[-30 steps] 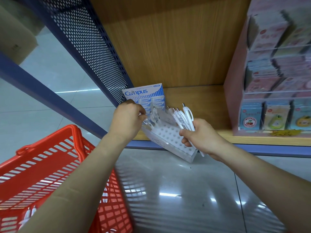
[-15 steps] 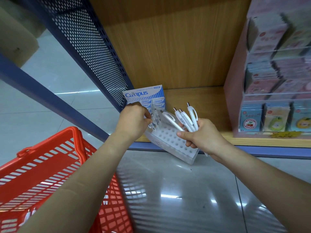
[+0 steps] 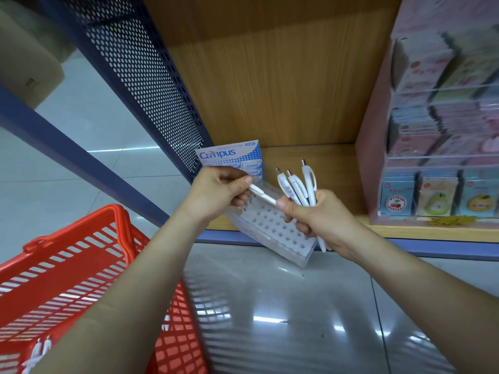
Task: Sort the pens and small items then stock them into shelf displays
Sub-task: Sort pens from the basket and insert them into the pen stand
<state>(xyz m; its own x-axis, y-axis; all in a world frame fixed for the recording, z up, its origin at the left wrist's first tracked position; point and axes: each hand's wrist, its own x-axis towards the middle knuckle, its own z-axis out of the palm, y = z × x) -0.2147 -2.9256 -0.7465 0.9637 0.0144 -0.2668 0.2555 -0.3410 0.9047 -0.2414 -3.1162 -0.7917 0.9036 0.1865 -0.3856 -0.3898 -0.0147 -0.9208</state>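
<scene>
As left fingers (image 3: 244, 180) pinch pen (image 3: 263, 195) end, seemingly

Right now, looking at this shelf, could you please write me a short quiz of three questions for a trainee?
1. True or false: the left hand pinches a single pen while the right hand grips a bundle of pens.
2. Which colour is the basket? A blue, B red, C green.
3. Fill the gap: the box standing behind the hands reads ____.
Key: 1 true; 2 B; 3 Campus.
</scene>
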